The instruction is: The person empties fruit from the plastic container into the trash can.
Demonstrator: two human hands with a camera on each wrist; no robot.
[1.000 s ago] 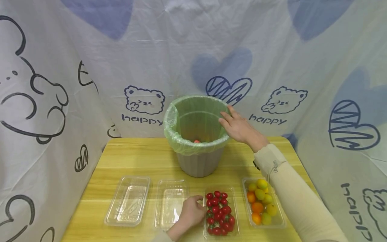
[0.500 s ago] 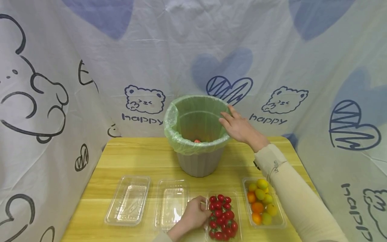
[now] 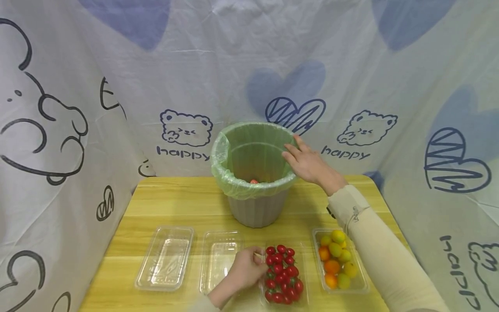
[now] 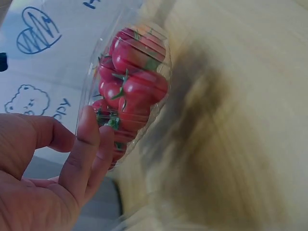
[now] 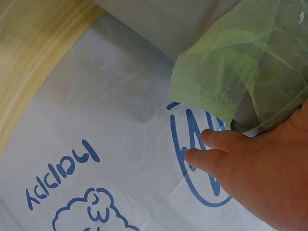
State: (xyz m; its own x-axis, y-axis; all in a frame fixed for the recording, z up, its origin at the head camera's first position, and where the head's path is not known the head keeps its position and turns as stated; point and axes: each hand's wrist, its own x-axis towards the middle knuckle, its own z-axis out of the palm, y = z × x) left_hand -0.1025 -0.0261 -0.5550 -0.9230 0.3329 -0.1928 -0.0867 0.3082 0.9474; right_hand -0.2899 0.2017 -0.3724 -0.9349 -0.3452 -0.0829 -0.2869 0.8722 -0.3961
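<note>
because the tray of red tomatoes [image 3: 283, 277] is thin clear plastic, it looks light and bendy, so its rim is the best place to hold; the left hand [image 3: 243, 274] pinches that rim at the table's [image 3: 175, 203] front; the right hand [image 3: 308, 164] rests flat and loose on the bin [image 3: 253, 173]; i count four trays and one bin.

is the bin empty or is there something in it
Not empty. The head view shows one small red tomato at the bottom of the green-lined bin; the rest of its inside is hidden.
</note>
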